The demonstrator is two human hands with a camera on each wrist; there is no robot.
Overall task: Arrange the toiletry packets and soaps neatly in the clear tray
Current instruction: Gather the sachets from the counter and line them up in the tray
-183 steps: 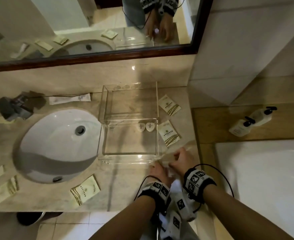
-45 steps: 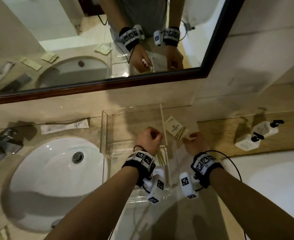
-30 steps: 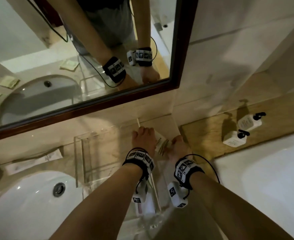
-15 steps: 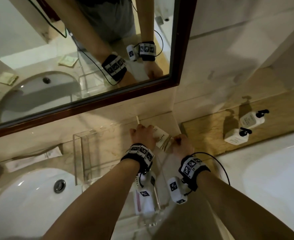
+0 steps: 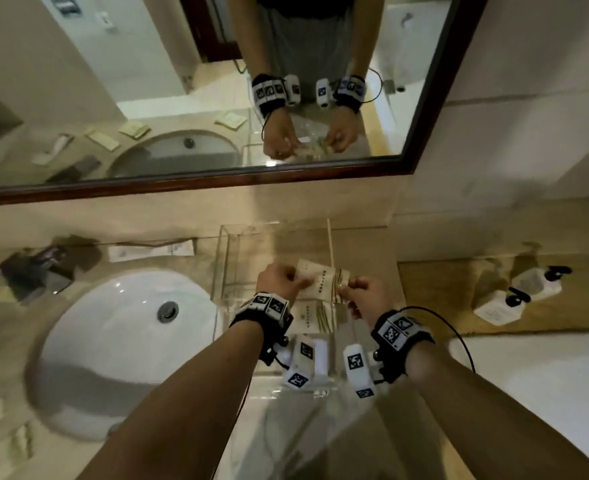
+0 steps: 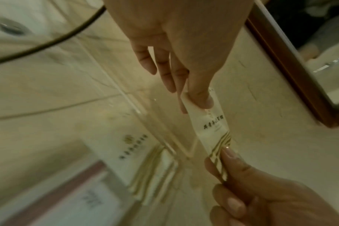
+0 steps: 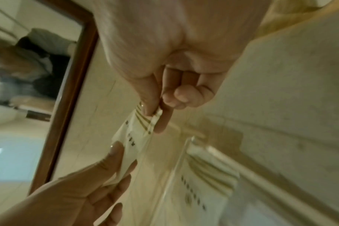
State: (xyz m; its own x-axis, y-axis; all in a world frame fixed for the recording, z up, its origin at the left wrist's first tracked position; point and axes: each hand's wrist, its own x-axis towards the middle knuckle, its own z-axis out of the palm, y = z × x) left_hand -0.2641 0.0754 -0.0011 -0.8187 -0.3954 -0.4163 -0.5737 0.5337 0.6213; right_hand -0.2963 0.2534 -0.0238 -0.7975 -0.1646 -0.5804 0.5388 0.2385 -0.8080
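- I am looking down on the clear tray, which is sitting on the marble counter just right of the sink basin. Its long axis is running away from me toward the mirror.
- I am seeing one gold-striped packet lying flat in the tray's nearer part, below the hands.
- I am holding a second toiletry packet in the air over the tray's right wall, its long axis running left to right, across the tray's length.
- My left hand is pinching its plain end, thumb on top.
- My right hand is pinching the striped end between thumb and forefinger.
- I judge the coming move as a short lowering straight down, just beyond the lying packet; both hands are equally near.
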